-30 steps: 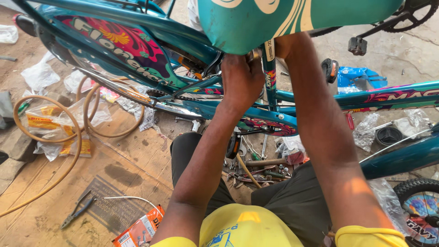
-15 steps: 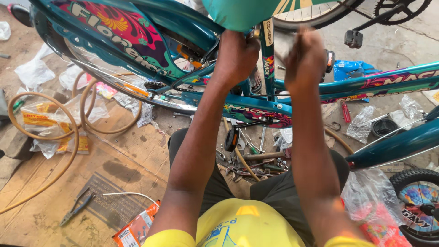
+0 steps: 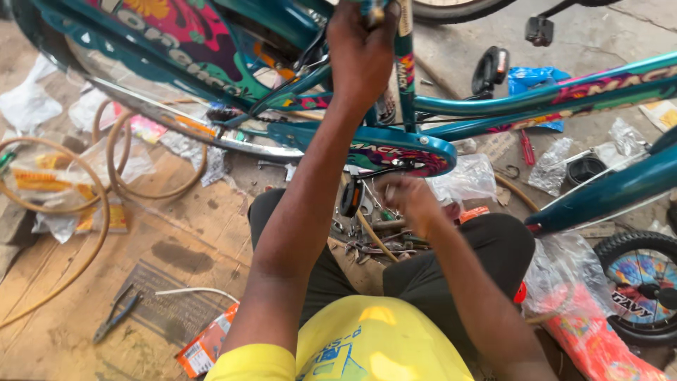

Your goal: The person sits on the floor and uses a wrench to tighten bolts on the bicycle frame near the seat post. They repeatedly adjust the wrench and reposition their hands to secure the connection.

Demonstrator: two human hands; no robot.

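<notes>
1. Teal metal seat tube [image 3: 404, 77] of the teal bicycle frame [image 3: 493, 106] stands straight up near the top middle of the view. It looks hard and stiff, so it will not bend when squeezed. The paint looks smooth, so it may be a bit slippery.
2. The left hand [image 3: 361, 53] is closed around the top of this tube, right by the top edge of the view. What sits above the hand is cut off, so I cannot tell what else it touches.
3. A good place to hold is the bare tube, just where the left hand is. The whole bike looks heavy for one hand, so it needs a firm grip.
4. The right hand [image 3: 407, 201] is lower down, over a pile of small metal tools and parts [image 3: 381, 243] between the person's knees. The hand is blurry. Its fingers look curled, but I cannot tell if it holds anything.
5. A teal chain guard with pink flowers [image 3: 398, 149] sits just above the right hand. It looks thin, so it could bend more easily than the tube.
6. A black pedal [image 3: 490, 69] hangs to the right of the tube.
7. A small wheel with a black tyre [image 3: 638, 282] lies at the far right.
8. Clear plastic bags [image 3: 465, 180] lie under the frame. They are soft and crinkly.
9. Tan rubber hoops [image 3: 151, 152] rest on flat brown cardboard [image 3: 162, 240] at the left.
10. Dark pliers [image 3: 116, 314] lie on the cardboard, well apart from both hands.
</notes>
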